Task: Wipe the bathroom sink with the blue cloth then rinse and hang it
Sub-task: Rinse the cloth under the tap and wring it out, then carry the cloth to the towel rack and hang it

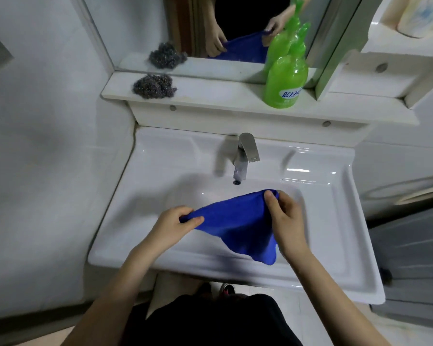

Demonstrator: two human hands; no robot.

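— Hands first: how do they stand?

— Both are curled. The left hand [183,221] pinches one bunched corner of the blue cloth [235,226] between thumb and fingers. The right hand [285,216] grips the opposite corner, thumb on top.

— And where is the cloth itself?

— Stretched between the two hands above the basin of the sink [145,196], just in front of the faucet [245,156]. Its loose part sags down toward the front rim; whether it touches the porcelain I cannot tell.

— Any containers?

— A green pump bottle [285,83] stands upright on the shelf [210,98] behind the sink. How full it is I cannot tell. The basin has the cloth hanging over it.

— Count things for me.

— One cloth, one faucet, one bottle, and one grey wire scourer [154,86] at the shelf's left end, well apart from the bottle. The mirror [235,26] above repeats the scourer, the bottle, the cloth and both hands.
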